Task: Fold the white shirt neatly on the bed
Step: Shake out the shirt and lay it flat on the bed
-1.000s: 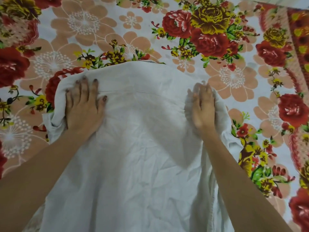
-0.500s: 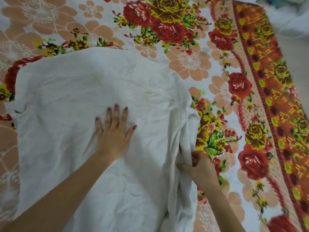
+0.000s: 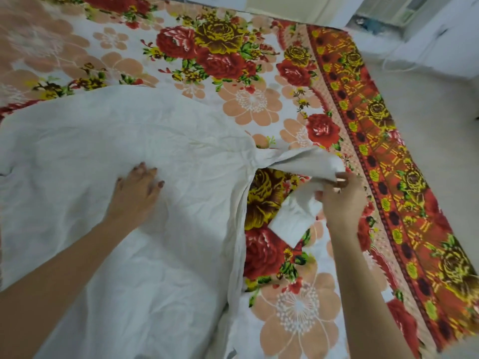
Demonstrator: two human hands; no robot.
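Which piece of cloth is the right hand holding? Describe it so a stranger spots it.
On the floral bedsheet lies a wrinkled white shirt. From its right edge a sleeve stretches outward, pinched by the right hand. Only this part is lifted off the sheet.

Soft, even indoor light, fairly bright, no glare. Faint soft shadows under the left forearm (image 3: 64,275) on the white shirt (image 3: 108,141) and beneath the lifted sleeve near 3 o'clock. Overall slight blur; worst at 10 to 11 o'clock on the bedsheet (image 3: 46,45). Wide-angle bending at the edges.
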